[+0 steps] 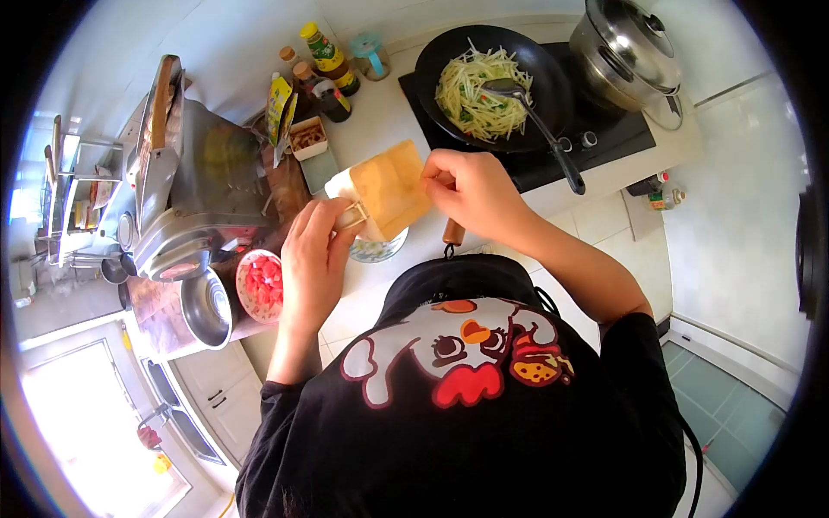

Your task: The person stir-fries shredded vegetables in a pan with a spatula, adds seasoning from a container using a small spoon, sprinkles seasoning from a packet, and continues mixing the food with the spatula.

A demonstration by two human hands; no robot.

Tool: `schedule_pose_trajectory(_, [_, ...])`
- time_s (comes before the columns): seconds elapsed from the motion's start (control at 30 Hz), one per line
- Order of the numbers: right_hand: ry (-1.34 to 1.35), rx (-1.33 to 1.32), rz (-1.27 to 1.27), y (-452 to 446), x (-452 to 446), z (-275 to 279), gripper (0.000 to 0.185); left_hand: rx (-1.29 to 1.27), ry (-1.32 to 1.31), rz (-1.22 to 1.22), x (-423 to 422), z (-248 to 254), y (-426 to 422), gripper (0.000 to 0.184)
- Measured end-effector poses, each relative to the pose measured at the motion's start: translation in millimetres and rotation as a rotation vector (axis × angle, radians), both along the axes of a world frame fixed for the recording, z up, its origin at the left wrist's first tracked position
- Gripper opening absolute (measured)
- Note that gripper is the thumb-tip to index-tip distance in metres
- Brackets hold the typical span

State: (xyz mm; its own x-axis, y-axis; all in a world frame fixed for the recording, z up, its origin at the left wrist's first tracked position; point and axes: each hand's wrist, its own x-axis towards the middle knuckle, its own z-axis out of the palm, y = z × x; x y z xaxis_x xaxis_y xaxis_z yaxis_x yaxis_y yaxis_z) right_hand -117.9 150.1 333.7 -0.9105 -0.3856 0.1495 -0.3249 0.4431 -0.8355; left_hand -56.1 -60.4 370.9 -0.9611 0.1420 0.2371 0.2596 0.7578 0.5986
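My left hand (pixel 318 246) grips a yellow and white container (pixel 384 190) by its handle, holding it tilted above the counter. At the container's right side is my right hand (pixel 473 192), its fingers pinched together; whatever is between them is too small to make out. Behind my right hand, a black wok (pixel 553 82) of pale shredded vegetables (pixel 485 93) sits on the black stove (pixel 635 136). A black-handled spatula (pixel 544 129) rests in the wok. Partly hidden under the container is a glass bowl (pixel 380 249).
Bottles (pixel 328 59), a glass jar (pixel 370 57) and a small box (pixel 307 138) stand behind the container. A steel pot (pixel 623 56) is at the back right. On the left are a bowl of red pieces (pixel 262 283) and a metal bowl (pixel 207 308).
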Motion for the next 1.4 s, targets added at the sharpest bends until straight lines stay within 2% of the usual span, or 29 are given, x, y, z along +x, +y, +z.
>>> schedule_pose_trajectory(0.07, [-0.030,-0.045,-0.016,6.2,-6.9,0.5,0.009,0.036,0.011,-0.001,-4.4,-6.1,6.1,0.017])
schedule_pose_trajectory(0.13, [-0.317,-0.034,0.002,12.2,-11.9,4.1,0.009,0.073,0.020,-0.001,-8.4,-8.9,11.0,0.017])
schedule_pose_trajectory(0.27, [-0.293,0.021,0.018,20.3,-15.7,-2.2,0.008,0.086,0.006,-0.004,-12.5,-11.7,18.9,0.017])
schedule_pose_trajectory(0.33, [0.043,0.031,0.038,20.0,-11.8,-2.6,0.005,0.082,-0.021,-0.002,-13.5,-12.2,21.7,0.017])
schedule_pose_trajectory(0.37, [0.042,0.031,0.037,21.3,-11.7,-4.0,0.005,0.071,-0.032,0.004,-13.6,-11.8,22.9,0.018])
schedule_pose_trajectory(0.43, [0.508,0.208,0.079,22.8,-11.2,-7.1,0.005,0.060,-0.044,0.011,-14.4,-12.3,24.0,0.018])
schedule_pose_trajectory(0.47, [0.477,0.275,0.127,25.2,-9.7,-6.7,0.014,0.061,-0.021,0.005,-15.4,-13.0,24.2,0.018])
schedule_pose_trajectory(0.5, [0.476,0.274,0.128,27.8,-9.6,-4.9,0.014,0.061,0.002,-0.002,-16.0,-13.3,24.7,0.018])
schedule_pose_trajectory(0.57, [0.605,0.343,0.296,32.5,-10.4,1.0,0.020,0.036,-0.010,0.006,-15.8,-12.4,26.2,0.018])
schedule_pose_trajectory(0.67, [0.732,0.346,0.176,35.2,-10.1,8.1,0.025,0.018,-0.004,0.023,-15.8,-12.3,28.4,0.019])
schedule_pose_trajectory(0.77, [0.718,0.381,0.256,37.5,-8.4,13.7,0.024,0.025,0.024,0.035,-16.1,-10.5,31.8,0.019])
schedule_pose_trajectory(1.0, [0.647,0.295,0.185,34.1,-8.7,-5.8,0.017,-0.004,0.032,0.031,-15.7,-5.8,35.3,0.020])
schedule_pose_trajectory(1.07, [0.428,0.162,0.103,30.8,-4.7,-11.0,0.011,0.000,0.022,0.029,-16.0,-5.9,35.6,0.020])
schedule_pose_trajectory(1.1, [0.427,0.163,0.100,30.7,-4.7,-12.5,0.011,0.006,0.013,0.030,-16.2,-6.2,36.0,0.019])
schedule_pose_trajectory(1.13, [0.218,0.035,0.050,30.8,-4.8,-13.7,0.007,0.006,0.012,0.027,-16.6,-6.9,36.3,0.019])
schedule_pose_trajectory(1.17, [0.009,-0.093,0.001,31.0,-5.2,-14.3,0.012,0.023,0.019,0.025,-16.9,-8.0,36.4,0.019])
schedule_pose_trajectory(1.2, [0.009,-0.093,0.000,32.8,-7.9,-10.9,0.012,0.040,0.026,0.023,-17.3,-9.2,36.5,0.019])
schedule_pose_trajectory(1.27, [-0.607,-0.251,-0.035,38.5,-15.7,-0.9,0.013,0.055,0.001,0.027,-18.1,-11.6,36.7,0.018])
schedule_pose_trajectory(1.4, [-0.730,-0.368,-0.123,44.7,-23.1,-4.1,0.013,0.097,-0.032,0.057,-23.6,-14.9,39.7,0.019])
